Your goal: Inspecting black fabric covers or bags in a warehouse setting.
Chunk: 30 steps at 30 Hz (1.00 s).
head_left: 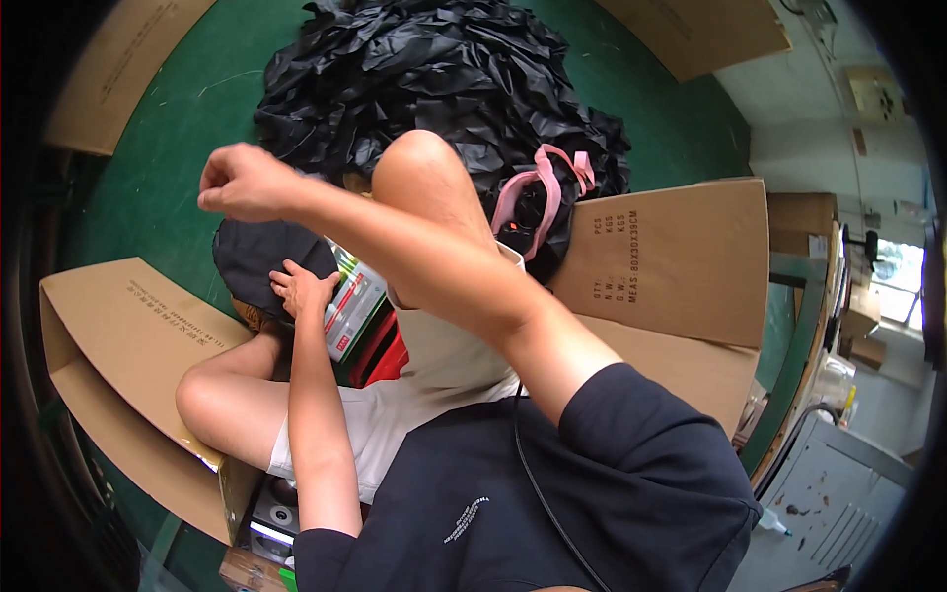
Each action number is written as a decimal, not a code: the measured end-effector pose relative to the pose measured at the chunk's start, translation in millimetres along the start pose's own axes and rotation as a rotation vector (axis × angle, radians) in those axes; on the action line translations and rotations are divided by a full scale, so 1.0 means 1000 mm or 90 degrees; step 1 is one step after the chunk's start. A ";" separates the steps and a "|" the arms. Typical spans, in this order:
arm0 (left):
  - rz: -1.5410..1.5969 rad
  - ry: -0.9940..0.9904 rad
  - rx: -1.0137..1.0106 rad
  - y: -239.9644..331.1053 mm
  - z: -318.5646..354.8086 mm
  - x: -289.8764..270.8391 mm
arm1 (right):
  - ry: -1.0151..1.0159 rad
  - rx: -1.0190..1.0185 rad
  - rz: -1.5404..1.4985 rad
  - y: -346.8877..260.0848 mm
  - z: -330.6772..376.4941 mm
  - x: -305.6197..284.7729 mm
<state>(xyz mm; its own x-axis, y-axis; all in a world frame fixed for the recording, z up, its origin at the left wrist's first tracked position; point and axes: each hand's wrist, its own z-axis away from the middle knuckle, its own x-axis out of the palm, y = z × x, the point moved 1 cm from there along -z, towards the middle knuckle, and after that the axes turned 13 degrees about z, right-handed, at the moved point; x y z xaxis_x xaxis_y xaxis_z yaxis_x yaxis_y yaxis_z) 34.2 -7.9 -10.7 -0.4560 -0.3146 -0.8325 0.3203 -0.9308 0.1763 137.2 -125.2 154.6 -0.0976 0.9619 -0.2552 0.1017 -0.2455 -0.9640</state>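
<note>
My left hand (pixel 304 289) lies flat with its fingers spread on a rounded black fabric piece (pixel 258 259), just left of my lap. Raised above that piece and crossing in front of my knee is my right hand (pixel 242 183), its fingers curled in and closed. Whatever the right fingers hold, if anything, is hidden. Beneath and beside the left hand stands a white, red and green printed box (pixel 357 301), with a red plastic object (pixel 385 357) close to it.
A big heap of black fabric pieces (pixel 414 74) covers the green floor (pixel 187 128) ahead. Pink straps (pixel 541 187) lie at its right edge. Open cardboard cartons stand at the left (pixel 148 326) and right (pixel 681 257). A grey metal cabinet (pixel 838 503) is far right.
</note>
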 end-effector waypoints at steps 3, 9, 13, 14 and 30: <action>-0.009 0.001 -0.003 -0.007 -0.001 0.000 | -0.022 0.002 -0.097 -0.002 0.023 -0.070; -0.078 -0.048 0.007 -0.004 -0.004 0.003 | 0.478 0.263 -0.136 0.132 0.134 -0.223; -0.139 -0.071 0.006 -0.002 -0.006 0.013 | 0.556 0.456 -0.185 0.242 0.247 -0.256; -0.114 -0.038 0.013 -0.006 -0.005 0.014 | 0.577 0.519 -0.119 0.253 0.264 -0.246; -0.078 0.147 0.106 -0.024 -0.019 0.028 | 0.340 0.408 0.505 0.309 0.192 -0.167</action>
<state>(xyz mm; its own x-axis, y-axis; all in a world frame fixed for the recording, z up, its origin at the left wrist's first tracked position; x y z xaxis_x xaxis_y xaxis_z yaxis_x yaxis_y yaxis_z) 29.4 8.8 -48.5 -0.2761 -0.1652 -0.9468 0.1254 -0.9829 0.1349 -5.0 -384.1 -114.5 0.2159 0.4008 -0.8904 -0.5899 -0.6731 -0.4461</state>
